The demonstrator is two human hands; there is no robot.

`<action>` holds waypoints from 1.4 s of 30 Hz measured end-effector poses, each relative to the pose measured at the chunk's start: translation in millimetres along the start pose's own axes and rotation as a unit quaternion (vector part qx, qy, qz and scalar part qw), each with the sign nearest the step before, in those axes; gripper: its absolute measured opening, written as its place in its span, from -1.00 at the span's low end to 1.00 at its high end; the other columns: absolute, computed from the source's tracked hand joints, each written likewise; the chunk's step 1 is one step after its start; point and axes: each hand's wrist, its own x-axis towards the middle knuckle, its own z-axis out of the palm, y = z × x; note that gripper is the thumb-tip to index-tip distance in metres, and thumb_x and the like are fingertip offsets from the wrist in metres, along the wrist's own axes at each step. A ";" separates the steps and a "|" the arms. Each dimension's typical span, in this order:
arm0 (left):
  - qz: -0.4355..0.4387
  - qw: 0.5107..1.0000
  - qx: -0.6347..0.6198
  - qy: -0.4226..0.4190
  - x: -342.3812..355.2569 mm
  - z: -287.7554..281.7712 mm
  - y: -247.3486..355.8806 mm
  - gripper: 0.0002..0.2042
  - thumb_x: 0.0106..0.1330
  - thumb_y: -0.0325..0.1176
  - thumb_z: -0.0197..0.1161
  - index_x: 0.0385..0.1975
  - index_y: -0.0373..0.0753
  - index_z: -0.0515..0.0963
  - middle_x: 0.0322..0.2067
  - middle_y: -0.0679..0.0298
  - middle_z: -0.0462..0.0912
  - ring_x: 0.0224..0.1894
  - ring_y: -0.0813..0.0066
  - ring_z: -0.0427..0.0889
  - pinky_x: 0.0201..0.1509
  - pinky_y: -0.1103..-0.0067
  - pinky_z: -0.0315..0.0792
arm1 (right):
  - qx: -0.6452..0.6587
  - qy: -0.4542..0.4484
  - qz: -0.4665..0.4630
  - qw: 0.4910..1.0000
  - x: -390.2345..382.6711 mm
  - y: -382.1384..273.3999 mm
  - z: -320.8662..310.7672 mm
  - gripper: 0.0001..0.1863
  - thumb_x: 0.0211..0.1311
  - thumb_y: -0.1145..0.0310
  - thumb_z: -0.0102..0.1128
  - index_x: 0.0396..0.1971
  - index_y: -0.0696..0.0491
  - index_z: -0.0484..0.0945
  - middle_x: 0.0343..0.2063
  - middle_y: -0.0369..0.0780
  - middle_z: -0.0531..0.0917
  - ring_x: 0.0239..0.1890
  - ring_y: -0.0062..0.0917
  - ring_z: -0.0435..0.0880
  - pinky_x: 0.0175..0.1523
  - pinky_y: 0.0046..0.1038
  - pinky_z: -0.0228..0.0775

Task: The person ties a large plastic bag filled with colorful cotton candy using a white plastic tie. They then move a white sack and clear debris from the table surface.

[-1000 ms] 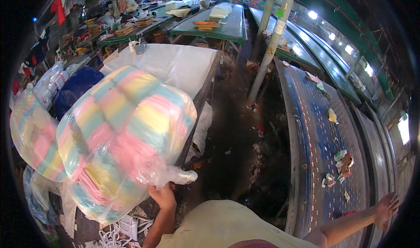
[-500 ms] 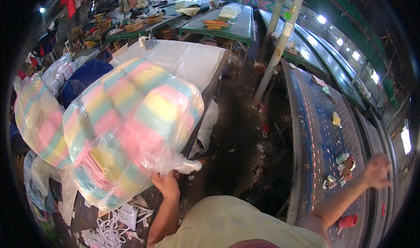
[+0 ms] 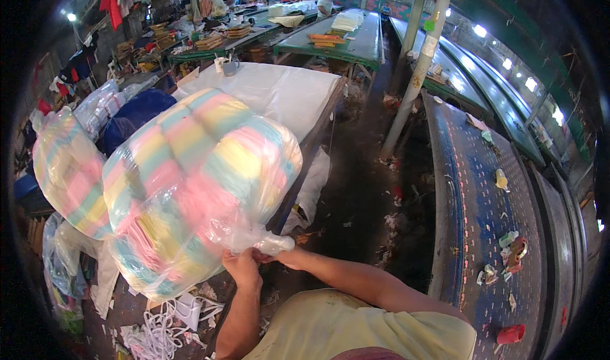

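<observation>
— What step is shown in the head view?
— A clear bag [image 3: 166, 169] of pastel pieces is held by its twisted neck [image 3: 276, 242]; the neck, it appears, is being gathered.
— And the fingers?
— The plastic is grasped by the left hand [image 3: 241, 268]. The right hand [image 3: 292, 258] is set beside it, fingertips hidden; its grip cannot be told. A firm pinch by both seems called for.
— The surroundings?
— The bag is seen at left, overlapping a white-covered table [image 3: 286, 93]; white cords [image 3: 159, 336] are strewn nearby. Across a dark aisle [image 3: 359, 214], a stained table [image 3: 470, 233] is littered with scraps.
</observation>
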 end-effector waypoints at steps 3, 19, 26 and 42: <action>-0.008 1.000 -0.006 0.002 0.3 -1.6 4.9 -0.83 0.26 -0.71 0.25 -0.24 -0.29 0.62 -0.52 0.20 0.72 -0.63 0.48 0.63 -0.60 0.58 0.41 | 0.097 0.001 0.008 0.995 30.6 22.9 23.1 -0.61 0.55 0.24 0.43 0.26 -0.05 0.61 0.00 -0.34 0.74 0.02 -0.51 0.73 0.11 -0.32 0.60; -0.067 0.998 0.012 -0.001 5.5 -0.3 14.8 -0.88 0.26 -0.66 0.21 -0.30 -0.32 0.65 -0.54 0.21 0.70 -0.70 0.52 0.51 -0.67 0.56 0.29 | 0.136 -0.031 -0.141 0.980 29.5 46.5 -2.9 -0.68 0.55 0.28 0.40 0.19 -0.04 0.61 0.15 -0.31 0.73 0.17 -0.55 0.70 0.23 -0.33 0.59; -0.047 0.998 0.033 -0.010 8.0 -2.9 15.9 -0.88 0.24 -0.65 0.19 -0.33 -0.34 0.65 -0.58 0.20 0.67 -0.71 0.50 0.51 -0.69 0.56 0.28 | 0.226 0.006 -0.114 0.968 15.0 16.8 32.2 -0.77 0.52 0.38 0.44 0.08 0.00 0.68 0.05 -0.30 0.75 0.08 -0.55 0.74 0.19 -0.33 0.59; -0.120 0.991 0.050 -0.028 9.8 -10.3 24.4 -0.95 0.26 -0.59 0.27 -0.37 -0.36 0.67 -0.56 0.14 0.72 -0.70 0.46 0.53 -0.68 0.54 0.33 | -0.084 0.009 -0.226 0.971 23.7 18.2 12.5 -0.73 0.50 0.50 0.38 0.12 0.01 0.66 0.02 -0.29 0.77 0.04 -0.48 0.76 0.11 -0.26 0.62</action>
